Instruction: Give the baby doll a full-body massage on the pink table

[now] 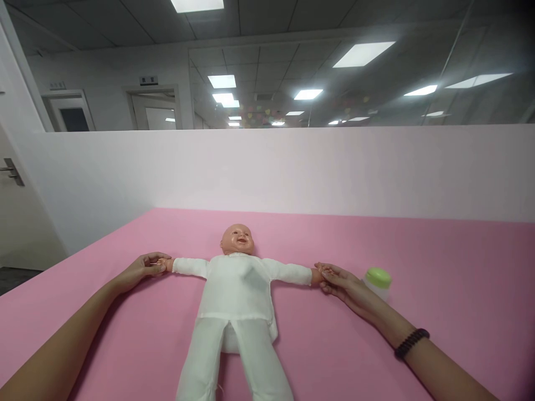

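A baby doll point(239, 287) in white cloth lies on its back on the pink table point(137, 340), head toward the far wall and both arms stretched out sideways. My left hand point(141, 270) pinches the doll's hand on the left side, fingers around it. On the other side, my right hand point(339, 283) holds the doll's other hand between thumb and fingers. The doll's lower legs run out of the bottom of the view.
A jar with a green lid point(378, 277) stands just behind my right wrist, partly hidden by it. A low white wall point(292, 172) with glass above borders the table's far side. At the far left is a door with a handle point(13, 171).
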